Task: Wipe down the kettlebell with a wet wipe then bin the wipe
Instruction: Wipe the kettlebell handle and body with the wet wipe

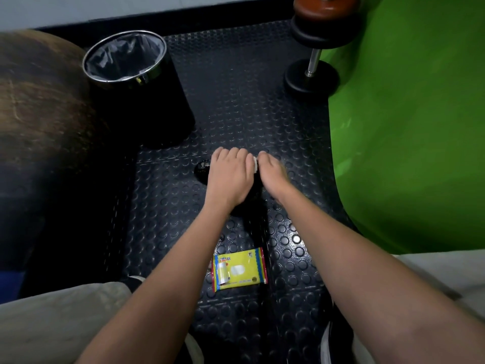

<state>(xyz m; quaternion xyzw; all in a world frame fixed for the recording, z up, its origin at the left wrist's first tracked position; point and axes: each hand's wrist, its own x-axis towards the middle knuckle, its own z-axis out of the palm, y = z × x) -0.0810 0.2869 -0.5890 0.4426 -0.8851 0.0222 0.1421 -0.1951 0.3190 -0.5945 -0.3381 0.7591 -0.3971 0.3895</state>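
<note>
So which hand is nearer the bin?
Left. The left hand lies on the kettlebell, just below-right of the bin; the right hand is further right.

We see the black kettlebell [203,171] on the studded floor, mostly hidden under our hands. A small strip of white wet wipe [254,164] shows above it. The black bin [147,101], lined with a bag, stands upright further off to the left.

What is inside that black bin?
The bin holds a clear liner bag, with no rubbish visible in the part shown. Its very bottom is shadowed, so I cannot be sure.
</note>
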